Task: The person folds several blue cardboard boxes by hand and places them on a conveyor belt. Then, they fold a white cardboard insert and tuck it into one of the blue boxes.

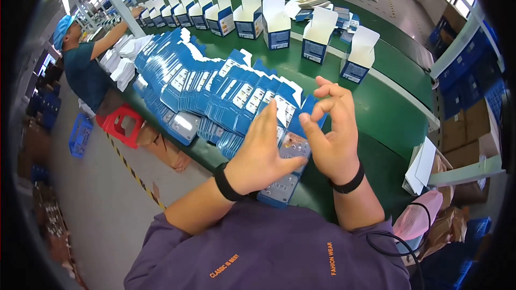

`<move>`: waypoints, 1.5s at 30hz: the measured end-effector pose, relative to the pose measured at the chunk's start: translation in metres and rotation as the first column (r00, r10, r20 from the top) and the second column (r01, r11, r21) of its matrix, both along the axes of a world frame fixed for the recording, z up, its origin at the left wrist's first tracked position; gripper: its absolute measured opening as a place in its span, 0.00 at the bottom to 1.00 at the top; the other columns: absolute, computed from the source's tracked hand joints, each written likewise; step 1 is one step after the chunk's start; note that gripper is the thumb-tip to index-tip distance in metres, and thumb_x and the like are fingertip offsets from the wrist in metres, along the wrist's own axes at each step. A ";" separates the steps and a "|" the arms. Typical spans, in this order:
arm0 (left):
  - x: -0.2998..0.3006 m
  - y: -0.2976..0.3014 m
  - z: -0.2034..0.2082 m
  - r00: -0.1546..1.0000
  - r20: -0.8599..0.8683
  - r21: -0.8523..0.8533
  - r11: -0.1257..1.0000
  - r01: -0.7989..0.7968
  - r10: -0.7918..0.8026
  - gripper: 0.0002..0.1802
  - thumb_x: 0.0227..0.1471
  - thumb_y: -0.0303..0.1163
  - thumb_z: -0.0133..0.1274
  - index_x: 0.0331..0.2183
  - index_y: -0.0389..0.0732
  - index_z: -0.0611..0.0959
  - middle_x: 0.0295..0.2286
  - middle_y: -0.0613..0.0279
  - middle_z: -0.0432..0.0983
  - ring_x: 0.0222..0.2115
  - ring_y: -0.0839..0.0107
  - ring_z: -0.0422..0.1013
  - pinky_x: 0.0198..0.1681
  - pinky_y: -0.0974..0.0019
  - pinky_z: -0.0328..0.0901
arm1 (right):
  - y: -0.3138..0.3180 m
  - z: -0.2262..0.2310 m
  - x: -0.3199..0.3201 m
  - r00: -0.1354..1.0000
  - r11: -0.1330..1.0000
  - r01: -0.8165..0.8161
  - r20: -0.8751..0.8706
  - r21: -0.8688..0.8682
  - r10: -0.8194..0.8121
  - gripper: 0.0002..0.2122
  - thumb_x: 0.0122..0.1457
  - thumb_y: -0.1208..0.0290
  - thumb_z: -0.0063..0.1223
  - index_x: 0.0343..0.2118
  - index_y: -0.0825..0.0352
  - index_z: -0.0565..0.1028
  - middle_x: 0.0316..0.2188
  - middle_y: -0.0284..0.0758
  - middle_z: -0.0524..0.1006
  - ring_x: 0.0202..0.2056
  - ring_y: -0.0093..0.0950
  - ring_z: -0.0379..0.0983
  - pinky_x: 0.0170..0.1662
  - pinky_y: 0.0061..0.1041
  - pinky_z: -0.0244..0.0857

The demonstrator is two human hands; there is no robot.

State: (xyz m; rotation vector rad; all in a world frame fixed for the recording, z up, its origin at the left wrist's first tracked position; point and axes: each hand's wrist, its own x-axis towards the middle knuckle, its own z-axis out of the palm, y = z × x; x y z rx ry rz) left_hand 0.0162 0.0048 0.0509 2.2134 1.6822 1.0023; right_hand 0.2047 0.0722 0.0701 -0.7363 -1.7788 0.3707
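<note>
My left hand (pixel 257 154) is open, with straight fingers and the thumb stretched out to the right. It is above the near end of a long spread of flattened blue-and-white cartons (pixel 188 88). Facing it, my right hand (pixel 336 139) has its fingers bent but apart, and I see nothing held in it. A blue flat carton (pixel 309 121) shows behind and between the hands; whether either hand touches it I cannot tell. Beneath my left hand, another carton with a grey printed face (pixel 280 189) lies by the near table edge.
Open-topped blue-and-white boxes (pixel 357 59) stand in a curved row along the green table (pixel 381 110). Beyond them is a heap of papers and cartons (pixel 317 8). A co-worker (pixel 86 59) reaches toward the row at left. A red stool (pixel 121 123) and paper stack (pixel 418 166) flank the table.
</note>
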 end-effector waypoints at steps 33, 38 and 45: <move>-0.012 -0.036 0.026 0.593 0.802 -0.415 0.649 0.638 -0.070 0.53 0.54 0.41 0.66 0.69 0.31 0.54 0.62 0.42 0.62 0.65 0.60 0.60 0.68 0.60 0.52 | -0.042 0.027 -0.006 0.996 0.972 -0.053 0.077 0.227 0.036 0.21 0.56 0.54 0.64 0.42 0.68 0.75 0.43 0.40 0.72 0.49 0.41 0.69 0.68 0.47 0.51; -0.006 -0.027 0.025 0.326 0.922 0.057 0.905 0.423 -0.210 0.45 0.59 0.42 0.61 0.67 0.32 0.59 0.64 0.45 0.58 0.65 0.60 0.57 0.67 0.58 0.52 | -0.052 0.002 -0.019 0.922 0.929 -0.297 -0.319 -0.221 0.219 0.49 0.54 0.41 0.64 0.67 0.74 0.54 0.64 0.47 0.60 0.64 0.40 0.59 0.69 0.44 0.49; 0.003 -0.023 0.030 0.515 0.802 0.228 0.952 0.206 -0.303 0.43 0.60 0.40 0.57 0.67 0.31 0.58 0.66 0.49 0.51 0.68 0.58 0.50 0.70 0.55 0.46 | -0.062 0.010 -0.042 0.760 0.817 -0.538 -0.539 -0.207 0.363 0.53 0.54 0.44 0.64 0.70 0.75 0.46 0.69 0.48 0.54 0.67 0.39 0.55 0.70 0.41 0.48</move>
